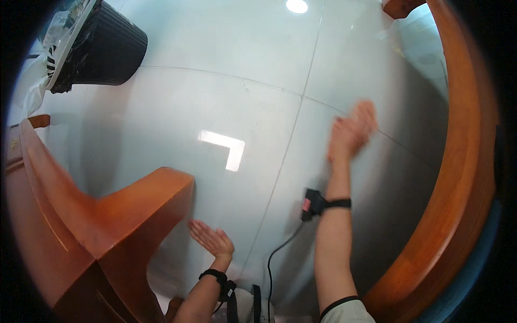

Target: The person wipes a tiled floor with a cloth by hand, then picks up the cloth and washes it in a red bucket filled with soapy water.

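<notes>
My left hand (213, 239) is held out palm up at the lower middle, its fingers extended close beside the corner of a wooden piece of furniture (141, 206); whether the fingertips touch it I cannot tell. Nothing lies in that hand. Higher up on the right, my right hand (352, 129) is blurred over the tiled floor (258, 109), with no object visible in it. A black strap with a small black device (313, 204) sits on the right wrist, and a cable hangs from it. Another strapped device (227, 288) is on the left wrist.
A black ribbed bin (111, 48) with a white rim, filled with plastic waste, lies or leans at the upper left. Along the right side curves a wooden furniture edge (464, 133), with a blue surface (468, 286) beyond it. Another wooden part (402, 8) shows at the top right.
</notes>
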A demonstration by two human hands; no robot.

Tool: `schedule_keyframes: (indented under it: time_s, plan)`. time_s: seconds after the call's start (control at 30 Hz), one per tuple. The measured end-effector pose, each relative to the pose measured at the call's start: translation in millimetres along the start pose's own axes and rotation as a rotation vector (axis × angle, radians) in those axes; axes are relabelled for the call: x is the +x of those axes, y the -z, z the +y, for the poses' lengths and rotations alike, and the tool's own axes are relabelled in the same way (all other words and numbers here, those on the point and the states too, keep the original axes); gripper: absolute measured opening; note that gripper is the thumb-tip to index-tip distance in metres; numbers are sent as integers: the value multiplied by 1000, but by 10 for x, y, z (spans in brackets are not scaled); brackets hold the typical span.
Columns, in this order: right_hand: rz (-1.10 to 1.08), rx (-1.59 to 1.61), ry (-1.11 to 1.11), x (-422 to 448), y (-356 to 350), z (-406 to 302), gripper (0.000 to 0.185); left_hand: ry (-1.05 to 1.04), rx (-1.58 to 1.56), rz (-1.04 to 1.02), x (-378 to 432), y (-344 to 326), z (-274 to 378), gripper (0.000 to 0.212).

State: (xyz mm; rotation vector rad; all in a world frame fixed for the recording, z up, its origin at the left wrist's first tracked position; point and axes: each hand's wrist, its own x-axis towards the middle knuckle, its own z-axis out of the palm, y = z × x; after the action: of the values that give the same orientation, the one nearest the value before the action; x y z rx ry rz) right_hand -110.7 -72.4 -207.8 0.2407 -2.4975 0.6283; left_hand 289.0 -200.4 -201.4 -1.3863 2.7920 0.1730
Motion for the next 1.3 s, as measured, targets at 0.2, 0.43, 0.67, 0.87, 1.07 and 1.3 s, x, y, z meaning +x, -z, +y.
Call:
schedule_keyframes:
  time_s: [0.2,0.43,0.67,0.87,1.07,1.3]
  plan:
    - [-817,138,221,-62,-341,-1839,61,24,17,-55,37,41,22,62]
    - [-242,146,0,-717,906,-538,41,9,17,-29,36,119,61,62]
    - [-447,-424,-345,-1713,978,-694,70,-27,8,-49,25,85,27,62]
    - [-529,-247,-213,-763,201,-957,65,30,-31,-119,-9,32,-44,64]
    - [-420,-228,-51,293,-482,-660,57,192,-505,-324,103,340,438,67]
    - [-337,-343,-39,490,-733,-536,53,-68,-573,-63,1594,539,1664,64]
